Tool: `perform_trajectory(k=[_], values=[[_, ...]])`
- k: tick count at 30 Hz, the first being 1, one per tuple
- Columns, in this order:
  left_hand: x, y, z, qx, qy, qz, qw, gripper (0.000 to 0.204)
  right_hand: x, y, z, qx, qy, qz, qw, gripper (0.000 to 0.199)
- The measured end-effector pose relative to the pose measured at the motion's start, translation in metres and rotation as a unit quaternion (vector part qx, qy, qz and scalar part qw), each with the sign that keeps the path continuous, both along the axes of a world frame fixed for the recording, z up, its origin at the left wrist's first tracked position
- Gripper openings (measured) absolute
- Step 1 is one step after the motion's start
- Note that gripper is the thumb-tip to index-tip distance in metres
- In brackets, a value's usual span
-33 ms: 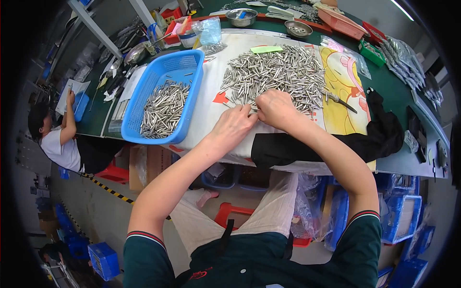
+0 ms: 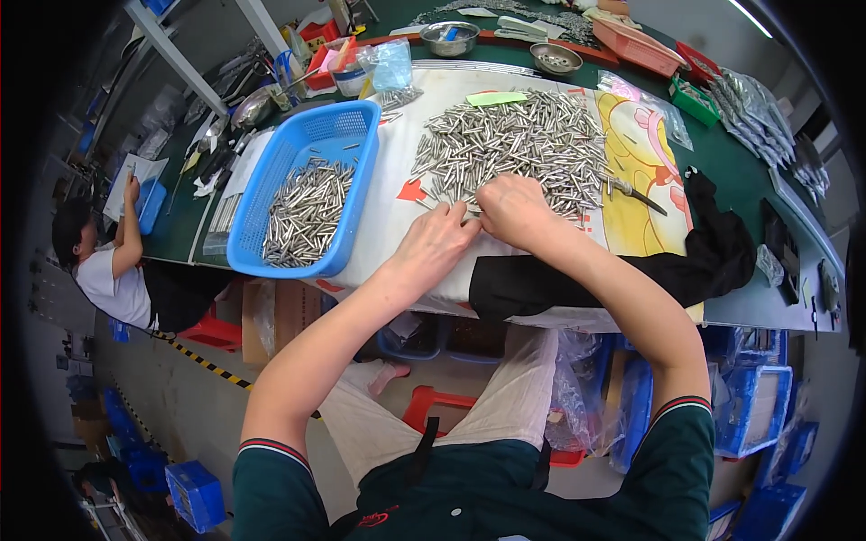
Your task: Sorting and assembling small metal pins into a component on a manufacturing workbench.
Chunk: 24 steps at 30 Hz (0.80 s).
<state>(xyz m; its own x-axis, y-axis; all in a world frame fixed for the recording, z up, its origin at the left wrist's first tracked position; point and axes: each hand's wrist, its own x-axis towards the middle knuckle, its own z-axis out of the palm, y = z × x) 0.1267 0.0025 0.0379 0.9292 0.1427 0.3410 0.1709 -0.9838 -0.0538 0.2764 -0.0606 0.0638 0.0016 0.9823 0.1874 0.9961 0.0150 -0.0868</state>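
Head: blue basket (image 2: 352, 135) beside pin pile (image 2: 523, 144)

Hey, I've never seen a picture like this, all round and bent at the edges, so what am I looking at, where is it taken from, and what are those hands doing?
There is no machine here. The view comes from a wide fisheye camera worn on a person's head, looking down, which bends the straight edges. The two bare arms rising from the bottom are that person's own.

The left hand and right hand rest side by side at the near edge of a big pile of small metal pins, fingering a few. Exactly what each hand pinches is too small to tell.

The pins lie on a white cloth over a green table. To the left, a blue plastic basket holds more pins. A black garment lies to the right. Another person sits at far left.
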Motion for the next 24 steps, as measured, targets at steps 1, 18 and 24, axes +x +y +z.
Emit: perform_trajectory(k=[1, 18, 24], values=[[-0.001, -0.002, 0.001, 0.004, -0.004, -0.005, 1.0, 0.018, -0.003, -0.001, 0.005, -0.014, -0.014, -0.002, 1.0, 0.009], [0.003, -0.005, -0.004, 0.067, -0.014, 0.027, 0.997, 0.013, -0.021, 0.012, 0.0, -0.018, -0.123, 0.002, 0.992, 0.005], [0.007, 0.001, 0.0, 0.043, 0.017, 0.022, 0.999, 0.015, 0.004, 0.009, -0.012, 0.071, -0.059, 0.034, 0.995, 0.006]])
